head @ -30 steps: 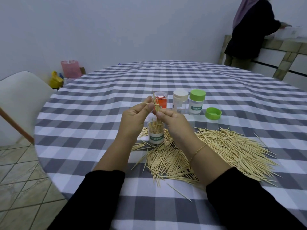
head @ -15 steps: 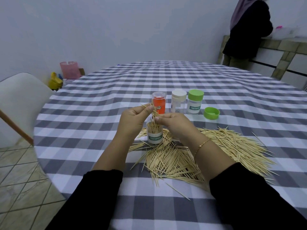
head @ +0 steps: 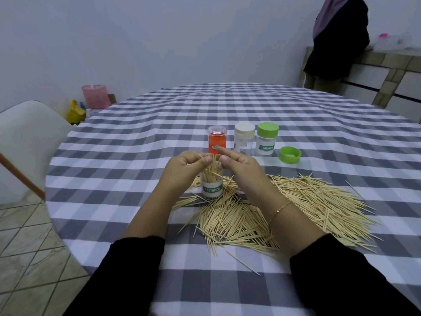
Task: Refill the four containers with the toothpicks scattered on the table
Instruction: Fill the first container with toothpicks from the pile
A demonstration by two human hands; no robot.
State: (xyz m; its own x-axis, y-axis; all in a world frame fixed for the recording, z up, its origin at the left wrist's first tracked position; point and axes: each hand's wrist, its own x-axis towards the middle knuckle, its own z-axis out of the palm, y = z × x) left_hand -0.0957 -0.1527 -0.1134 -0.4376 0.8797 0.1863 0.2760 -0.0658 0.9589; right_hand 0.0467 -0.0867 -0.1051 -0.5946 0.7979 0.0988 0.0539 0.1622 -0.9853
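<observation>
Nearest the camera, two black sleeves (head: 136,270) are cut off by the lower edge, so the arms above the forearms are not seen. Just beyond them, a loose heap of pale wooden toothpicks (head: 262,213) is spread on the grey-and-white checked tabletop (head: 136,156), under and to the right of the right hand; part of the heap is hidden by the right forearm, on whose wrist a thin gold bracelet (head: 279,210) is worn.

Between the two hands stands an open clear plastic container with a white-and-green "TOOTHPICK" label (head: 212,187), partly filled with upright toothpicks; its rim is hidden behind the fingers. The left hand (head: 184,167) is curled, a few toothpicks being pinched between thumb and fingers above the container. On the right hand (head: 239,165) the forefinger is stretched out and the thumb meets the same bunch; whether anything is actually gripped there cannot be told.

Beyond the hands a row is seen: an orange container with a clear lid (head: 217,140), its base hidden by the fingers, a clear container with a cream lid (head: 244,139), and a labelled container with a green lid (head: 266,139). A loose green cap (head: 289,154) lies to their right.
</observation>
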